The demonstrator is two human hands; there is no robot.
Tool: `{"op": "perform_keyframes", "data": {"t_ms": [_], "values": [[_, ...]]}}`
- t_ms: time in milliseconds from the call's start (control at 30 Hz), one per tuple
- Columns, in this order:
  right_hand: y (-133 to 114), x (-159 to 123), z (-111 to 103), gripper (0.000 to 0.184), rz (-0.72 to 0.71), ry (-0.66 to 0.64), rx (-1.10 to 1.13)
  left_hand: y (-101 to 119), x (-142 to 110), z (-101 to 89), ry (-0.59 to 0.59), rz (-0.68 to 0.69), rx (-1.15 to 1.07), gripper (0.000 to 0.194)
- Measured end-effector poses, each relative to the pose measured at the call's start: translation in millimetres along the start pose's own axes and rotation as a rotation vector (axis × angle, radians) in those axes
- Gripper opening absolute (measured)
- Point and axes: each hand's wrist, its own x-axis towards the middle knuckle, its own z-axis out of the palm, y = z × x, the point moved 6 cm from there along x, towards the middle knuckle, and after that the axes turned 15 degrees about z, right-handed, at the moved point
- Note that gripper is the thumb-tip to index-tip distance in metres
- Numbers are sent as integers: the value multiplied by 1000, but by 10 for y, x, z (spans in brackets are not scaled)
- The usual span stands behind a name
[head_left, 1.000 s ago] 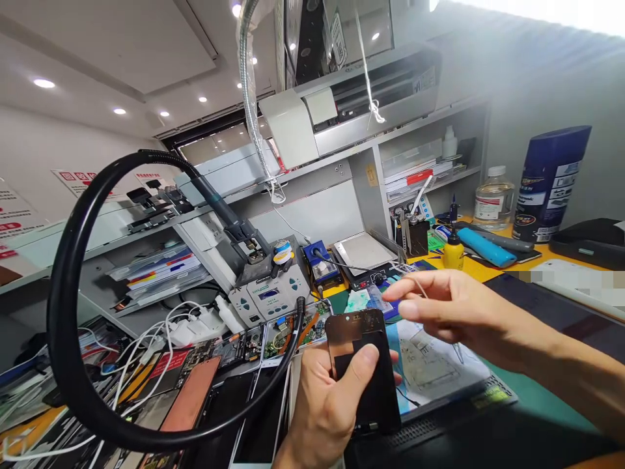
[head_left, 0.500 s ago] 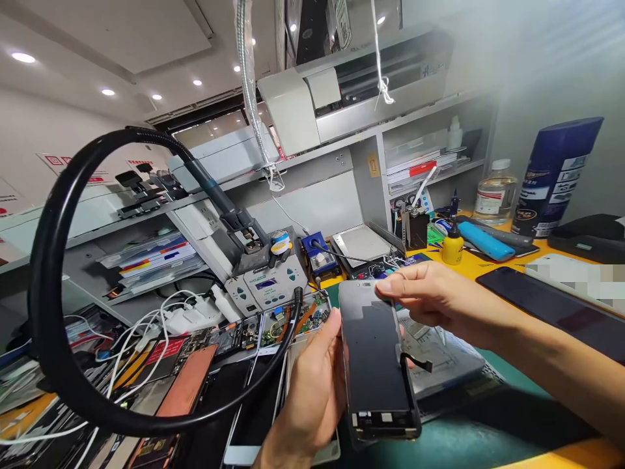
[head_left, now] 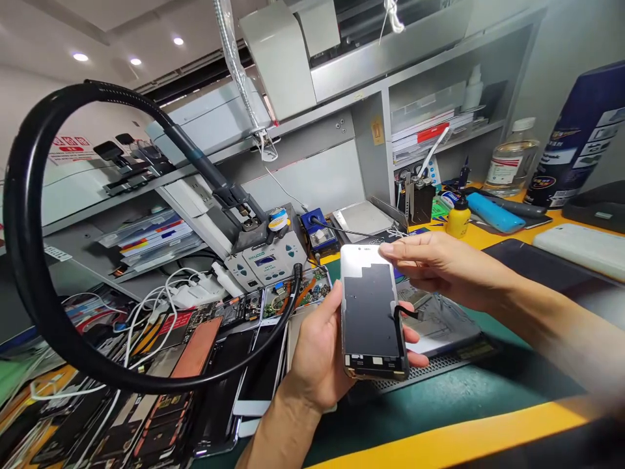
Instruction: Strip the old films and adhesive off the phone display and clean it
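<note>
A phone screen assembly (head_left: 371, 312), its dark back with a bright metal strip facing me, is held in front of me, tilted toward the camera. My left hand (head_left: 325, 345) is closed around it from below, thumb along the left edge and fingertips showing past the right edge. With its thumb and fingers, my right hand (head_left: 430, 257) pinches the top right corner. A short black flex cable (head_left: 407, 312) sticks out from the right side. Under the hands lies a grey tray-like piece (head_left: 446, 332) on the green mat (head_left: 434, 404).
Many dismantled phones (head_left: 161, 404) crowd the left of the bench. A thick black hose (head_left: 29, 260) loops over them from the grey soldering station (head_left: 268, 257). To the right are a yellow bottle (head_left: 458, 218), a clear liquid bottle (head_left: 510, 159) and a large spray can (head_left: 576, 140).
The view has tilted downward. The screen assembly has tipped, so its top strip now shines bright, and more of the left hand's fingertips show on its right. Both hands keep their hold.
</note>
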Motion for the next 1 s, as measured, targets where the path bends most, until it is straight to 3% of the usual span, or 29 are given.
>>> {"op": "perform_keyframes", "data": {"t_ms": [167, 300, 400, 500, 600, 833, 1000], "values": [[-2, 1, -14, 45, -57, 42, -72, -23, -2, -40, 10, -23, 22, 75], [-67, -27, -98, 49, -173, 227, -192, 36, 22, -58, 30, 65, 37, 71], [-185, -106, -187, 55, -287, 331, -234, 112, 53, -107, 127, 154, 111, 62], [-282, -198, -264, 49, -308, 242, -106, 185, 63, -210, 303, 249, 253, 49], [-361, -301, -318, 39, -281, 80, 107, 173, 40, -335, 452, 222, 479, 39], [-320, -303, -368, 58, -151, -148, 456, 201, 60, -437, 409, 300, 837, 35], [-227, -200, -358, 59, -128, -211, 537, 212, 104, -444, 416, 330, 1109, 55]]}}
